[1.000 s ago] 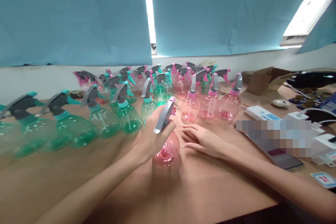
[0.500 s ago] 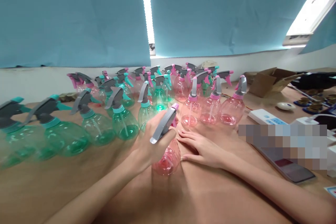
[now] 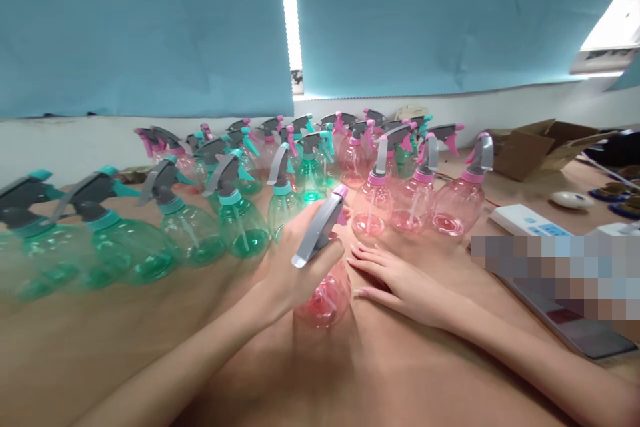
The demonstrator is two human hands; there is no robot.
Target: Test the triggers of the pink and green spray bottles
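Note:
A pink spray bottle with a grey and pink trigger head stands on the table in front of me, its nozzle pointing away. My left hand is wrapped round its neck, just under the grey head, and hides the collar. Flat on the tabletop lies my right hand, fingers stretched toward the bottle, holding nothing. Beyond it stand three pink spray bottles, the nearest pink bottle closest to my fingertips. To the left runs a row of green spray bottles, among them a green bottle near my left hand.
More pink and green bottles crowd the back by the wall, such as a pink bottle. On the right are an open cardboard box, a white mouse, a power strip and a phone, partly blurred. Blue blinds hang behind.
The view has shifted slightly, so most things sit a little further right and higher. My left hand keeps its hold on the pink spray bottle; my right hand stays flat.

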